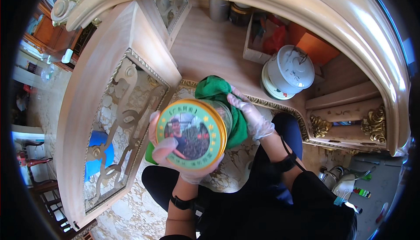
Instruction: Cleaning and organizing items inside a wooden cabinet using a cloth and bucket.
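A large clear jar (227,116) is tilted with its lid toward me, above the floor in front of an open cabinet. Its round lid (191,135) has a gold rim and a green label with a picture. My left hand (165,151), in a clear glove, grips the jar around the lid end, thumb across the label. My right hand (253,116), also gloved, holds a green cloth (238,128) against the jar's far right side. Part of that hand's fingers is hidden behind the cloth and jar.
Inside the cabinet stand a white lidded pot (291,70), an open box (257,43) with red items, and dark-lidded jars (239,14). The cabinet's glass door (127,122) swings out on the left, a blue container (99,152) behind it. Pots (339,176) sit at lower right.
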Demonstrator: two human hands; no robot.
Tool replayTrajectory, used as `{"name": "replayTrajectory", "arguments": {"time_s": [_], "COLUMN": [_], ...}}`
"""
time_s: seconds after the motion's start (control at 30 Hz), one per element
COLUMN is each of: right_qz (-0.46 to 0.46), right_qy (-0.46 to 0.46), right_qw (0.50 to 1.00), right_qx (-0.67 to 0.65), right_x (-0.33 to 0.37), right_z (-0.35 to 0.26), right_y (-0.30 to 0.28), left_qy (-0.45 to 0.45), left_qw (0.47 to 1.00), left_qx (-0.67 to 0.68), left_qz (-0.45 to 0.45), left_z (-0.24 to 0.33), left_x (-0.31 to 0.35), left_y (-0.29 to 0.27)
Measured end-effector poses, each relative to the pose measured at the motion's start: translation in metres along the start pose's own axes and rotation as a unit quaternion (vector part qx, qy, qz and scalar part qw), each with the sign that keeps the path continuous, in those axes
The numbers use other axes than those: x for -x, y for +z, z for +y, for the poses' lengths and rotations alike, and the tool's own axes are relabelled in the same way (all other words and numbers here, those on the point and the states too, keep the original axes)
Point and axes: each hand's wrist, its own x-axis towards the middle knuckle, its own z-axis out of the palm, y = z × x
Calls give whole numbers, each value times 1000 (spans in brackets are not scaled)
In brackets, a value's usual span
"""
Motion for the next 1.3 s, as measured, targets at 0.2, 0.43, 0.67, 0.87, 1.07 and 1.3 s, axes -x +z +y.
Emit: {"name": "replayTrajectory", "arguments": {"time_s": [0.2,0.43,0.67,0.87,1.07,1.3], "right_qz": [105,146,118,191,226,124], "right_qy": [-42,-394,-434,-452,-405,-248], "right_qw": [973,855,852,736,595,666], "right_qx": [199,304,268,466,657,692], "right_x": [13,20,23,-35,-103,-176], "right_z": [-23,-51,-79,-58,-67,-67], "right_y": [-19,18,52,39,58,17], "left_qy": [314,156,93,15,36,369], "left_qw": [948,982,971,944,918,820], "left_qx": [-48,-85,-88,-98,-222,-407], "left_qz": [-7,-61,-202,-314,-326,-161], "left_z": [32,-17,-86,-149,-121,64], "left_x": [-41,-16,12,34,15,-49], "left_y": [31,26,80,90,67,-23]}}
